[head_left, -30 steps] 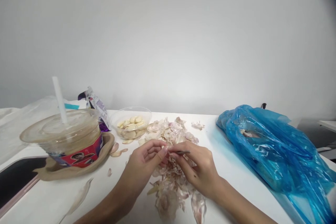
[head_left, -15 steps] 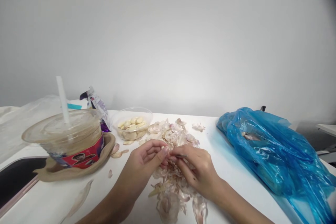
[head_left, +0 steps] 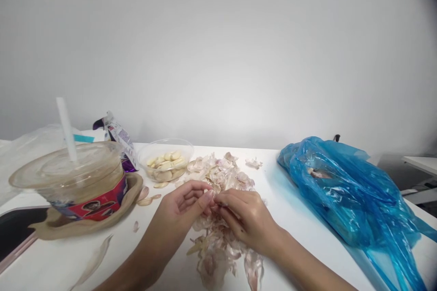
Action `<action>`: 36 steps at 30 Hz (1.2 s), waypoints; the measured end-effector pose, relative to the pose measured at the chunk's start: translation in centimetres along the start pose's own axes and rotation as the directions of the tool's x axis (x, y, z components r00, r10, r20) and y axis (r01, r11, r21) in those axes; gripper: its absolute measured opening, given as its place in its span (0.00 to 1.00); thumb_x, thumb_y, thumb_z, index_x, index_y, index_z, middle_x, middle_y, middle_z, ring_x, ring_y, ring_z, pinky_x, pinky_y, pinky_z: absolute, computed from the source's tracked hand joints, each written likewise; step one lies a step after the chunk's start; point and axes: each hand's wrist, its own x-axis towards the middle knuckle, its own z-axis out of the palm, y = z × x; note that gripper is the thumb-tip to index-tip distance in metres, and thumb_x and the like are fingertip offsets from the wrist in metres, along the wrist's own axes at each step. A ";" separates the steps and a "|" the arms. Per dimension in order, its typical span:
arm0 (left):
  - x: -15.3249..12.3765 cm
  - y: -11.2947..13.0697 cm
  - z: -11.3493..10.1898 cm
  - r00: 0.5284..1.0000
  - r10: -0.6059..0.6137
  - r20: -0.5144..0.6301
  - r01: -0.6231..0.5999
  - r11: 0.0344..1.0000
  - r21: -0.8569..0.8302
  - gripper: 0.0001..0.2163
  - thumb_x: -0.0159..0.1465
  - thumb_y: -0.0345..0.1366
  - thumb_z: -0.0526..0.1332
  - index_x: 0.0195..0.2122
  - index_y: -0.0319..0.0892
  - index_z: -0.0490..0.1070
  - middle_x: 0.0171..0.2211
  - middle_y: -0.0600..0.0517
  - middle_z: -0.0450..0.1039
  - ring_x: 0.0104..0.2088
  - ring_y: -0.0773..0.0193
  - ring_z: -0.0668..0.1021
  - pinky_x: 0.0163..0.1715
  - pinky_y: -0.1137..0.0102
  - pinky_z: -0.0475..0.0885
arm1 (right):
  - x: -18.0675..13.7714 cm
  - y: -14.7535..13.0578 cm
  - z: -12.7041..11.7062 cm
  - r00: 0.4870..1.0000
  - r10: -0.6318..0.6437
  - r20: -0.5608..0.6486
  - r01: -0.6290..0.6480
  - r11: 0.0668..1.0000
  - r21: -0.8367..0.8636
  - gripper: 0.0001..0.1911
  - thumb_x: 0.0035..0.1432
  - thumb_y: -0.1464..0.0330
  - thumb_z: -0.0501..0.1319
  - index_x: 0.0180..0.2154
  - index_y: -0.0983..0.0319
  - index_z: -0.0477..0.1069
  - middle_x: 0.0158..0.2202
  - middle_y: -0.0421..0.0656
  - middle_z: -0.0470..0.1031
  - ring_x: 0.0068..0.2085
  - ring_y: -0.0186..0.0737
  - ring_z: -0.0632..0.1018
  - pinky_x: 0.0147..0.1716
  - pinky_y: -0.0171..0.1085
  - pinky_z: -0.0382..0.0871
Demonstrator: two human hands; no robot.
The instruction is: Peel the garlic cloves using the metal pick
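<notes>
Above a heap of garlic skins (head_left: 218, 266), both hands meet with their fingertips nearly together. My left hand (head_left: 186, 204) is closed, pinching a small pale garlic clove (head_left: 206, 191) between thumb and fingers, mostly covered by them. My right hand (head_left: 244, 216) is closed in a pinch right beside the clove; what its fingertips hold is hidden. Behind my left hand stands a clear plastic bowl (head_left: 189, 151) with peeled garlic cloves (head_left: 167, 162) in it. A few unpeeled cloves (head_left: 145, 201) lie on the table left of the bowl's front.
A lidded drink cup (head_left: 90, 200) with a straw sits in a cardboard holder (head_left: 134, 191) at left, beside a dark phone or tablet (head_left: 20, 232). Behind it are a snack wrapper (head_left: 119, 138) and clear plastic (head_left: 30, 154). A blue plastic bag (head_left: 341, 191) lies at right.
The whole view has shifted, so table things appear slightly further left. Both hands keep their pinch around the clove, with the right fingers moved a little.
</notes>
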 end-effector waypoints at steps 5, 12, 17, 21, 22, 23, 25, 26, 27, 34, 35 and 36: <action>0.0 0.0 0.0 1.000 -0.018 -0.008 0.018 1.000 -0.023 0.06 0.56 0.39 0.61 0.33 0.44 0.69 0.23 0.58 0.71 0.27 0.69 0.73 0.29 0.76 0.68 | 0.1 0.0 -0.2 1.000 -0.010 -0.005 0.009 1.000 -0.004 0.10 0.61 0.75 0.49 0.40 0.65 0.67 0.30 0.44 0.73 0.29 0.36 0.72 0.27 0.33 0.63; 0.1 -0.3 -0.1 1.000 0.004 -0.001 -0.004 1.000 -0.031 0.05 0.55 0.38 0.62 0.30 0.43 0.69 0.22 0.58 0.70 0.26 0.69 0.72 0.28 0.76 0.67 | -0.1 0.0 0.1 1.000 -0.023 -0.017 0.023 1.000 -0.019 0.10 0.61 0.74 0.50 0.41 0.66 0.67 0.30 0.44 0.73 0.29 0.36 0.72 0.27 0.34 0.64; 0.1 -0.2 0.0 1.000 -0.010 -0.022 0.008 0.999 -0.049 0.06 0.56 0.38 0.61 0.32 0.43 0.70 0.24 0.58 0.72 0.27 0.69 0.73 0.29 0.75 0.67 | 0.0 0.1 -0.1 0.998 -0.043 -0.047 0.042 0.999 -0.011 0.10 0.60 0.76 0.50 0.42 0.65 0.66 0.30 0.43 0.73 0.29 0.36 0.72 0.27 0.34 0.64; 0.1 -0.3 0.1 1.000 -0.009 -0.020 0.008 0.998 -0.054 0.06 0.56 0.39 0.61 0.33 0.43 0.71 0.23 0.57 0.72 0.27 0.69 0.73 0.30 0.75 0.67 | 0.1 -0.1 -0.2 0.995 -0.050 -0.082 0.050 0.999 -0.005 0.09 0.60 0.76 0.51 0.41 0.64 0.66 0.31 0.44 0.74 0.31 0.37 0.73 0.28 0.34 0.65; 0.1 -0.3 0.1 1.000 -0.007 -0.018 0.006 0.999 -0.053 0.06 0.56 0.39 0.61 0.33 0.43 0.71 0.23 0.58 0.72 0.27 0.69 0.72 0.29 0.75 0.67 | 0.1 -0.1 -0.2 0.995 -0.053 -0.090 0.053 0.999 -0.004 0.09 0.60 0.76 0.51 0.40 0.64 0.66 0.31 0.44 0.74 0.31 0.37 0.74 0.28 0.34 0.65; 0.1 -0.3 0.1 1.000 -0.005 -0.018 0.004 0.999 -0.050 0.07 0.56 0.39 0.61 0.33 0.43 0.71 0.23 0.58 0.71 0.27 0.69 0.72 0.29 0.75 0.67 | 0.1 -0.1 -0.2 0.994 -0.053 -0.094 0.053 0.999 -0.003 0.09 0.60 0.76 0.51 0.40 0.64 0.66 0.31 0.45 0.74 0.31 0.37 0.74 0.28 0.34 0.65; 0.1 -0.3 0.0 1.000 -0.007 -0.021 0.006 0.999 -0.047 0.07 0.56 0.39 0.61 0.33 0.43 0.71 0.23 0.58 0.71 0.26 0.69 0.72 0.28 0.75 0.66 | 0.1 -0.1 -0.2 0.993 -0.056 -0.100 0.055 0.998 -0.005 0.08 0.59 0.76 0.51 0.39 0.64 0.66 0.31 0.45 0.74 0.31 0.37 0.74 0.28 0.34 0.66; 0.1 -0.3 0.0 1.000 -0.009 -0.022 0.008 0.999 -0.048 0.07 0.56 0.39 0.61 0.33 0.43 0.71 0.23 0.58 0.71 0.26 0.69 0.72 0.28 0.75 0.66 | 0.1 -0.1 -0.2 0.993 -0.056 -0.102 0.056 0.998 -0.006 0.08 0.59 0.77 0.51 0.39 0.64 0.66 0.31 0.44 0.74 0.31 0.37 0.74 0.28 0.34 0.66; 0.1 -0.3 0.0 1.000 -0.009 -0.022 0.008 0.999 -0.048 0.07 0.56 0.39 0.61 0.33 0.43 0.71 0.23 0.58 0.71 0.26 0.69 0.72 0.28 0.75 0.66 | 0.1 -0.1 -0.2 0.993 -0.057 -0.102 0.057 0.998 -0.008 0.08 0.59 0.77 0.51 0.39 0.64 0.66 0.31 0.44 0.74 0.31 0.37 0.74 0.28 0.34 0.66; 0.0 0.0 0.2 1.000 -0.016 -0.025 0.014 0.999 -0.051 0.06 0.55 0.38 0.62 0.32 0.42 0.72 0.23 0.57 0.72 0.25 0.68 0.72 0.26 0.75 0.67 | 0.1 -0.1 -0.2 0.993 -0.057 -0.099 0.056 0.998 -0.013 0.08 0.59 0.76 0.51 0.38 0.63 0.66 0.32 0.44 0.75 0.31 0.37 0.75 0.28 0.34 0.67; 0.1 0.0 0.2 0.999 -0.018 -0.026 0.017 0.999 -0.048 0.06 0.55 0.37 0.62 0.32 0.42 0.72 0.23 0.57 0.73 0.25 0.68 0.73 0.26 0.75 0.67 | 0.1 -0.1 -0.2 0.993 -0.058 -0.098 0.058 0.998 -0.012 0.09 0.59 0.76 0.51 0.39 0.63 0.66 0.32 0.44 0.75 0.32 0.37 0.75 0.29 0.34 0.67; 0.1 0.0 0.2 0.999 -0.016 -0.031 0.015 0.999 -0.047 0.06 0.55 0.37 0.62 0.31 0.41 0.72 0.23 0.57 0.73 0.25 0.68 0.72 0.26 0.75 0.67 | 0.1 -0.1 -0.2 0.993 -0.061 -0.100 0.060 0.998 -0.012 0.09 0.60 0.76 0.50 0.39 0.63 0.66 0.32 0.45 0.75 0.32 0.37 0.75 0.29 0.34 0.68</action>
